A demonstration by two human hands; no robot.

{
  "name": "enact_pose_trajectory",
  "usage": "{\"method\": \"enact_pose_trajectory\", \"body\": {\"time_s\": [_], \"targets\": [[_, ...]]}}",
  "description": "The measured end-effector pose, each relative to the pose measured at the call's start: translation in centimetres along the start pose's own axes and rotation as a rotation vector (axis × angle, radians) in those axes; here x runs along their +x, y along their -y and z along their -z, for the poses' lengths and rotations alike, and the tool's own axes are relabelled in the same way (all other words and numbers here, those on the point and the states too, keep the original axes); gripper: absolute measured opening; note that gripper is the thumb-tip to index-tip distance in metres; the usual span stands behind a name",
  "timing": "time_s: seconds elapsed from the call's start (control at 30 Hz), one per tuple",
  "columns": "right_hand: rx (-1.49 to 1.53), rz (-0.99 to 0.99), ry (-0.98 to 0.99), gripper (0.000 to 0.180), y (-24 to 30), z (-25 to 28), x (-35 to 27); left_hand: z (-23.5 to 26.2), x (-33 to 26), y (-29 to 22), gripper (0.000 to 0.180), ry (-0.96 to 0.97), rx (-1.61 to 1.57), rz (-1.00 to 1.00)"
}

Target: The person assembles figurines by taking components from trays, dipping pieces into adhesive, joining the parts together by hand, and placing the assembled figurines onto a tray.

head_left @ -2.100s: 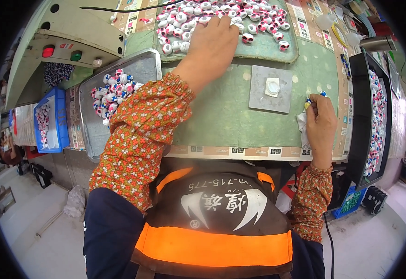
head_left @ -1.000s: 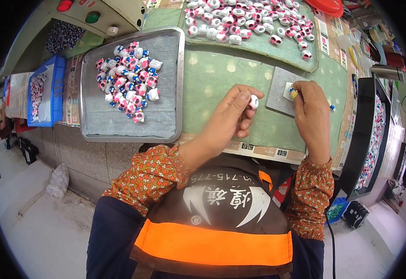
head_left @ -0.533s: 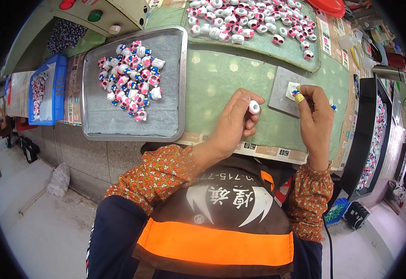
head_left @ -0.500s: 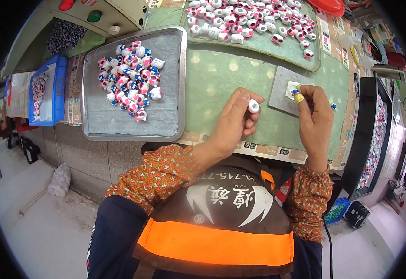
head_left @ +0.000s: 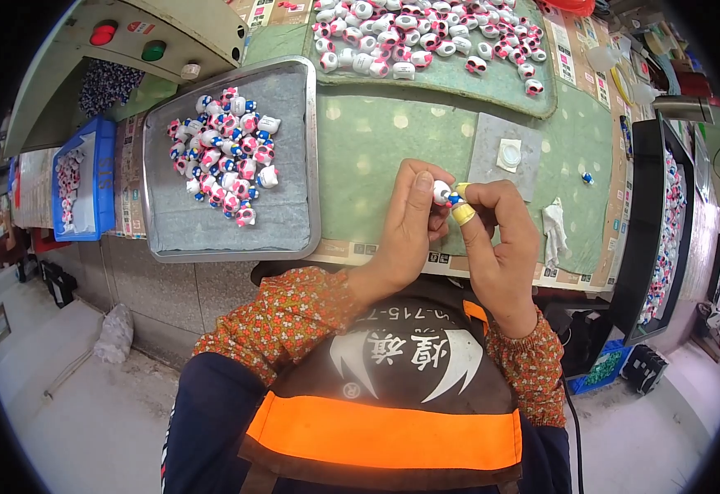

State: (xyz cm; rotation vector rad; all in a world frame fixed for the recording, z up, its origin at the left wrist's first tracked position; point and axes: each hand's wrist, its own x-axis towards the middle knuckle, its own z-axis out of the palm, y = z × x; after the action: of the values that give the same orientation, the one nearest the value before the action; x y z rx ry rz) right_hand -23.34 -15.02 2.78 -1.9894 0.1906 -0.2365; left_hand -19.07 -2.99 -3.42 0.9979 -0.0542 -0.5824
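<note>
Between the thumb and fingers of my left hand [head_left: 413, 214] is a white toy figure head [head_left: 441, 193]. My right hand [head_left: 496, 230], with yellow wraps on its thumb and index finger, pinches a small blue toy body [head_left: 454, 200] against that head; whether the two are joined, I cannot tell. Behind my right hand lies a grey square plate [head_left: 488, 148] bearing a small pale pad with a round patch [head_left: 509, 154]. Another small blue toy body [head_left: 587, 178] lies on the green mat to the right.
A steel tray [head_left: 290, 222] on the left holds a heap of whole figures. White and pink heads cover a green tray [head_left: 426, 85] at the back. A white cloth [head_left: 554, 235] lies near the right front. A blue bin [head_left: 106, 189] stands far left, a black tray [head_left: 640, 239] far right.
My right hand has moved left from the pad on the grey plate, carrying the blue body to the white head in my left hand. The pad and white cloth are now uncovered.
</note>
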Motion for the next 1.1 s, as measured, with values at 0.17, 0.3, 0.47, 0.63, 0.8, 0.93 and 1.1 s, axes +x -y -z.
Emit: {"method": "enact_pose_trajectory", "body": {"time_s": [0.17,0.3,0.47,0.63,0.8,0.93,1.1], "targets": [[-0.098,0.086,-0.004,0.014,-0.8,-0.8,-0.2,0.1,-0.3,0.8,0.033,-0.001,0.085,-0.082],[-0.094,0.141,-0.085,0.018,-2.1,-2.2,-1.0,0.1,-0.4,1.0,0.035,-0.053,0.245,-0.186],[-0.038,0.245,-0.166,0.013,-3.6,-3.7,-1.8,0.1,-0.5,0.9,0.037,-0.097,0.386,-0.292],[-0.011,0.253,-0.188,0.018,-3.7,-4.0,-1.6,0.2,-0.5,0.6,0.036,-0.079,0.417,-0.297],[-0.033,0.301,-0.17,0.015,-4.4,-3.7,-1.6,0.2,-0.3,0.8,0.035,-0.053,0.442,-0.292],[-0.045,0.235,-0.125,0.014,-3.6,-3.3,-1.1,0.4,-0.3,1.0,0.034,-0.071,0.3,-0.17],[-0.133,0.052,-0.132,0.019,-2.9,2.4,0.3,1.8,0.5,-4.5,0.033,-0.244,0.432,-0.2]]}}
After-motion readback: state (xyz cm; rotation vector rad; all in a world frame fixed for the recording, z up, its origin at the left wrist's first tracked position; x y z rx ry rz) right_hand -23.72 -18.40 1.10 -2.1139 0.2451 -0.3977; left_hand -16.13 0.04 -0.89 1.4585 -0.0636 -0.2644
